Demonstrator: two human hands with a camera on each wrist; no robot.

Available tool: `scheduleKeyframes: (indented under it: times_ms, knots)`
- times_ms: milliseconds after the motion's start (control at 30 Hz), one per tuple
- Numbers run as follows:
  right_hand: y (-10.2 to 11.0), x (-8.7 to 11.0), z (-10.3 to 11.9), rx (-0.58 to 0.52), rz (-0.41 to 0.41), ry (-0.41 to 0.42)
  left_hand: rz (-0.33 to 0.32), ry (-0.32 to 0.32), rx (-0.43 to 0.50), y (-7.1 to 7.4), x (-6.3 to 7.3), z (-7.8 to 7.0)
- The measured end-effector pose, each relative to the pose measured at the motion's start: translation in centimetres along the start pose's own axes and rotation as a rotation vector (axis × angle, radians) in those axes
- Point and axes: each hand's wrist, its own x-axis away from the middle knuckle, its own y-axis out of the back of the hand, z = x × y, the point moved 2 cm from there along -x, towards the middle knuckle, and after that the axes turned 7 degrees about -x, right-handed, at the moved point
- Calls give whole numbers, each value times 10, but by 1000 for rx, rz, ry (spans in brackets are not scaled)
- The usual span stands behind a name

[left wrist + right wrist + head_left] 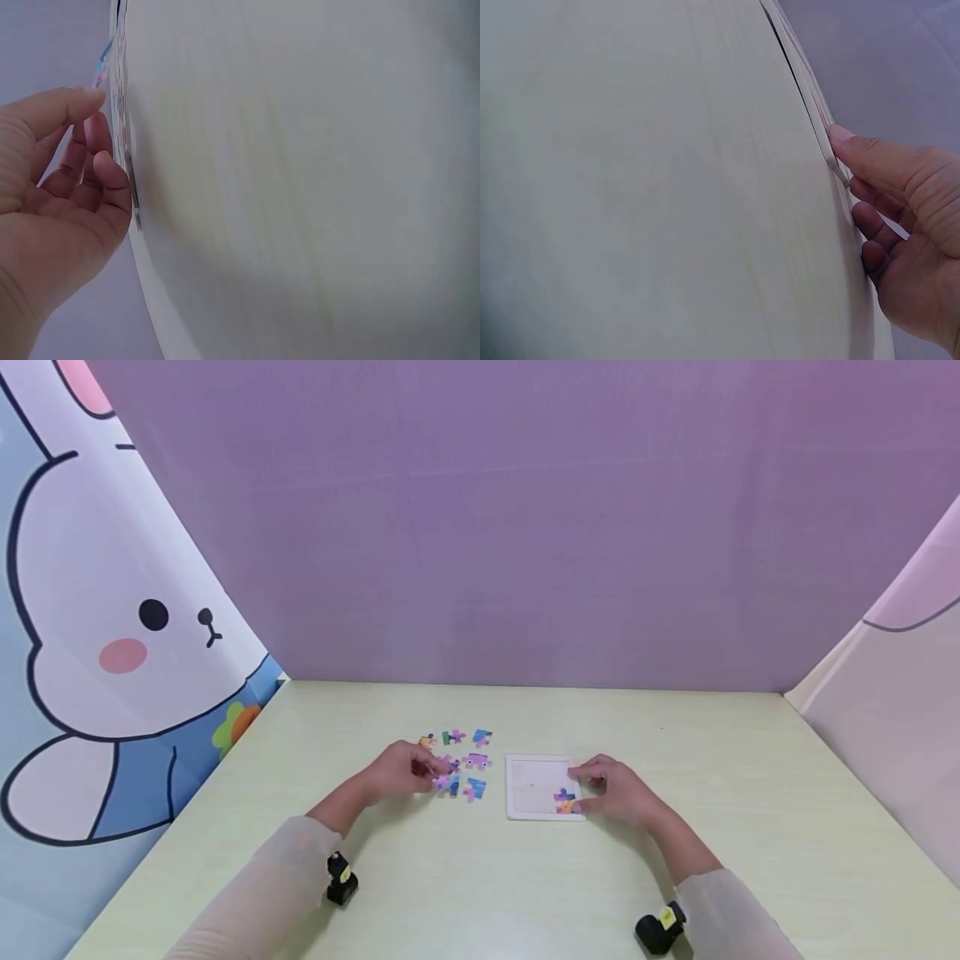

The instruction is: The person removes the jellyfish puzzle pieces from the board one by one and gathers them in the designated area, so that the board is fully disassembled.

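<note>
My left hand (408,768) is over the left side of a group of loose jigsaw pieces (477,762). In the left wrist view, its thumb and forefinger pinch a pink and blue puzzle piece (102,69), partly hidden by the thumb tip. A square white puzzle tray (528,758) lies to the right of the loose pieces. Joined colourful pieces (564,802) sit in its lower right corner. With thumb and fingers, my right hand (618,789) holds the tray's right edge; the right wrist view shows the thumb (844,135) on the rim.
Both hands work on a pale wooden table (480,885). A purple partition (525,527) rises at its back, and a cartoon-printed panel (90,568) slants along the left. Black wrist cameras (342,878) hang by the sleeves.
</note>
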Motion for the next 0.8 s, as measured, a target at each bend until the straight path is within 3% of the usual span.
scheduleKeyframes:
  times_ms: [400,800]
  knots:
    - [0,1,2,2,0,-15,-17,43,-33,5,2,2]
    - [0,2,3,1,8,-12,-18,-19,20,4,2,-4]
